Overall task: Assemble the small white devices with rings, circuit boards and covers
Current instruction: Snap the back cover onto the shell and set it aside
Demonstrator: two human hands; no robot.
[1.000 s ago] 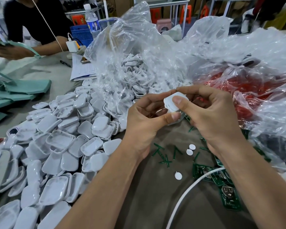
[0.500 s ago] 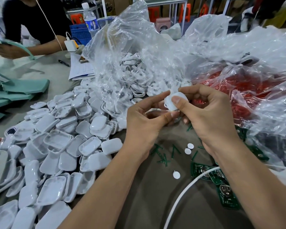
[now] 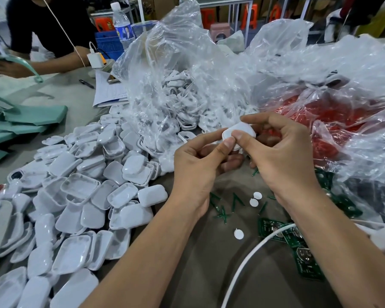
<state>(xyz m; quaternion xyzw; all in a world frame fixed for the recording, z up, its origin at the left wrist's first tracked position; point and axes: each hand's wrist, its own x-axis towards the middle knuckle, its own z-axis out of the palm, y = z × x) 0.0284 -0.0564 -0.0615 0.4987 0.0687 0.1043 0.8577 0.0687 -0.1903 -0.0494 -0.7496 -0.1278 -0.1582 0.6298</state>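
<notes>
Both forearms reach in from the near edge and meet above the table (image 3: 209, 274). The left hand (image 3: 198, 165) and right hand (image 3: 282, 156) pinch one white device (image 3: 239, 134), thumbs on top, apparently snapping its cover shut. Next, likely an even squeeze, then the pile of white shells (image 3: 76, 196) on the left.

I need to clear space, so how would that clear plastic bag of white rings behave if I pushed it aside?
The clear plastic bag looks thin and crinkled, so it would probably crumple rather than slide as one piece. Its mouth seems to gape toward the pile of white covers, so the white rings might spill out. It is likely light for its bulk.
</notes>
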